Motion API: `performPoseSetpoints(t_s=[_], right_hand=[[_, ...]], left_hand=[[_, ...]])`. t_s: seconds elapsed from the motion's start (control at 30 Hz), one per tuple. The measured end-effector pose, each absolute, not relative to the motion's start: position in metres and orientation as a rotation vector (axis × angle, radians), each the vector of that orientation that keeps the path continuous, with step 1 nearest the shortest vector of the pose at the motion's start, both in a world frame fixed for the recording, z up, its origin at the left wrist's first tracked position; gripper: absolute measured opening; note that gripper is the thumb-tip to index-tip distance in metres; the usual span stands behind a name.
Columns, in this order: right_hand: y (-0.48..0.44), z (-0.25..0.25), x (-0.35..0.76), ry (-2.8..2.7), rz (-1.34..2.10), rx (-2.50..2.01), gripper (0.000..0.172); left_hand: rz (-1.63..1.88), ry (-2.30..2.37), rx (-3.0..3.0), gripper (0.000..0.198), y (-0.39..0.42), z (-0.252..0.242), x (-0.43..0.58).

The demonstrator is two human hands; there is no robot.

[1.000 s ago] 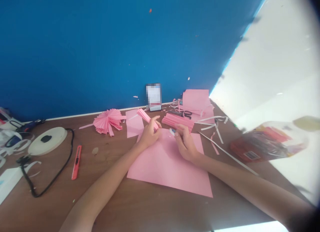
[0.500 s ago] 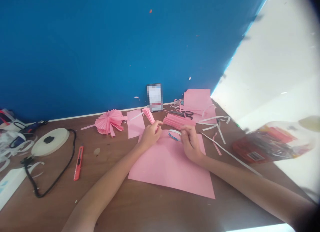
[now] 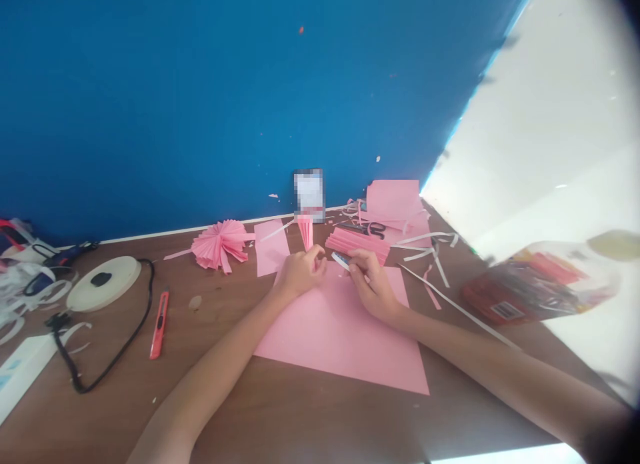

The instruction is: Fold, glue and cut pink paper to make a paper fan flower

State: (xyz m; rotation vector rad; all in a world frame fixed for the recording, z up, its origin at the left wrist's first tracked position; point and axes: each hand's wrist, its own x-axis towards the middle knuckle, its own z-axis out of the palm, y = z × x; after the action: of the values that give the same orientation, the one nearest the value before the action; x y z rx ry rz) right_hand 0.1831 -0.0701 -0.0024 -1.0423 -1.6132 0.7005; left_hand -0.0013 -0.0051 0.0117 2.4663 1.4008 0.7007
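In the head view my left hand (image 3: 301, 274) is closed around the lower end of a pleated pink paper (image 3: 305, 233), which fans out slightly above my fingers. My right hand (image 3: 374, 285) pinches a thin white-and-blue strip (image 3: 341, 259), its free end pointing toward my left fingers. A small gap separates the two hands. Both are above a large flat pink sheet (image 3: 340, 344). Just behind my right hand lies another pleated pink paper (image 3: 356, 243), folded into a long block.
A pink paper rosette (image 3: 220, 245), a small pink sheet (image 3: 271, 247) and a red cutter (image 3: 159, 325) are on the left, with a round cream disc (image 3: 117, 277) and black cord. Scissors (image 3: 373, 229), white strips (image 3: 463, 307) and a plastic bag (image 3: 530, 284) are right.
My left hand has turned the pleated paper more upright. My right hand has moved slightly left, and the strip, looped earlier, now looks straighter and closer to my left hand.
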Motion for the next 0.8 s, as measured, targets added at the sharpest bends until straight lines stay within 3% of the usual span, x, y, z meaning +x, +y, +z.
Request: performPoseSetpoints(t_s=[0.37, 0.6, 0.8], right_hand=[[-0.075, 0.002, 0.180, -1.971, 0.286, -1.008, 0.025], [-0.074, -0.003, 0.184, -1.685, 0.197, -1.143, 0.035], [-0.068, -0.008, 0.182, -2.008, 0.306, -1.335, 0.026]], left_hand=[[0.620, 1.566, 2.709, 0.043, -0.004, 0.001, -0.004], [0.824, 1.612, 2.472, 0.040, 0.002, -0.001, -0.007], [0.901, 1.640, 2.307, 0.038, 0.006, 0.003, -0.009]])
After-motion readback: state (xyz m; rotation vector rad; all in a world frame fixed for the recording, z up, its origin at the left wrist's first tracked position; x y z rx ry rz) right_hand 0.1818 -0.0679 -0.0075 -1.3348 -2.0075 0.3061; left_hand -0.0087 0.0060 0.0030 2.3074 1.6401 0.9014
